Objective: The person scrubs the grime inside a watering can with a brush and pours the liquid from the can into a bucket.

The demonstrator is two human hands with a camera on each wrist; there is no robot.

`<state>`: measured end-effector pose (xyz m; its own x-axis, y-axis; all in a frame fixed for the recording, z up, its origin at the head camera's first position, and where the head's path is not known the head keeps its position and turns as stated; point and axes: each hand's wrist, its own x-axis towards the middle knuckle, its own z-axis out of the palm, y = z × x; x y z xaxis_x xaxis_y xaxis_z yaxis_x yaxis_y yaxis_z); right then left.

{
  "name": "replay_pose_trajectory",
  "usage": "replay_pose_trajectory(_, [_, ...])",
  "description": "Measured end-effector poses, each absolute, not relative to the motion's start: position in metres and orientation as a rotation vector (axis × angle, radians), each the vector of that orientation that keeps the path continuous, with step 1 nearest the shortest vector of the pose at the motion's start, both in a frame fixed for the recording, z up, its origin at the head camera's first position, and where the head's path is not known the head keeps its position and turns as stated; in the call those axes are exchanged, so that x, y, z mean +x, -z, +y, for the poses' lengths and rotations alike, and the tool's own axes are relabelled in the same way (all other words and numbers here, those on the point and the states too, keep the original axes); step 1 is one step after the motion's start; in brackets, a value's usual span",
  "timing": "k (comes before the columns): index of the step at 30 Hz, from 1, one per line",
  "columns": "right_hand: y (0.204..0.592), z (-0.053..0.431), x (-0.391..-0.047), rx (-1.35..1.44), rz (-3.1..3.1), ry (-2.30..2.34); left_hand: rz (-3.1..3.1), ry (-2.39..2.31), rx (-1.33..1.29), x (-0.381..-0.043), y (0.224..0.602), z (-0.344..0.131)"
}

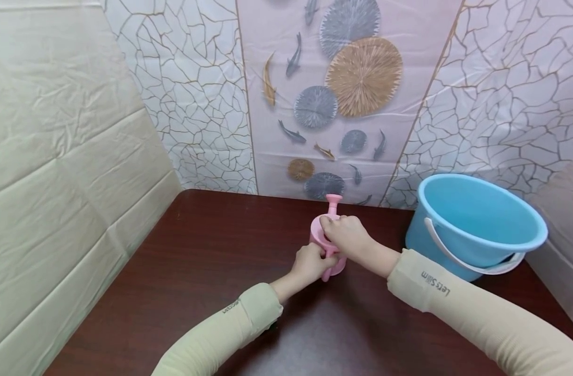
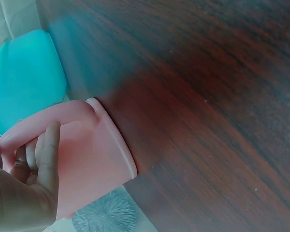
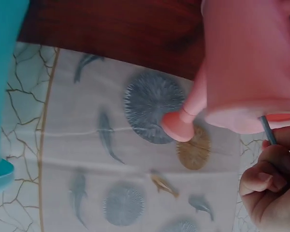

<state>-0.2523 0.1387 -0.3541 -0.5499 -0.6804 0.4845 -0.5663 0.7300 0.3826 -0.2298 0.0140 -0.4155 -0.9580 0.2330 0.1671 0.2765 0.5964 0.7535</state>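
A pink watering can (image 1: pixel 317 234) stands upright on the dark wooden table, its spout and rose (image 1: pixel 333 199) pointing toward the back wall. My left hand (image 1: pixel 310 262) grips the can's handle (image 2: pixel 53 118), with fingers curled through the loop in the left wrist view. Above the can's top is my right hand (image 1: pixel 348 237). The right wrist view shows it pinching a thin dark grey-blue rod (image 3: pixel 268 130) at the can's opening. The rod's far end is hidden inside the can, so its kind cannot be told.
To the right stands a light blue bucket (image 1: pixel 420 230) with a white handle (image 1: pixel 490 269) hanging down its front. The table (image 1: pixel 211 250) meets a patterned wall covering (image 1: pixel 206 104) at the back and a pale cloth wall (image 1: pixel 70 183) on the left.
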Motion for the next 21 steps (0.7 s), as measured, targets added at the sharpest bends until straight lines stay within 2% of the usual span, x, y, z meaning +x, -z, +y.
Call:
replay_pose_trajectory(11, [0.302,0.139,-0.259,0.897,-2.515,0.110,-2.785,1.373,-0.446,-0.231,0.416,0.013])
replay_pose_trajectory(21, [0.313,0.143,-0.267,0.888,-2.613,0.075,-2.769,1.382,-0.472,-0.230,0.414,0.013])
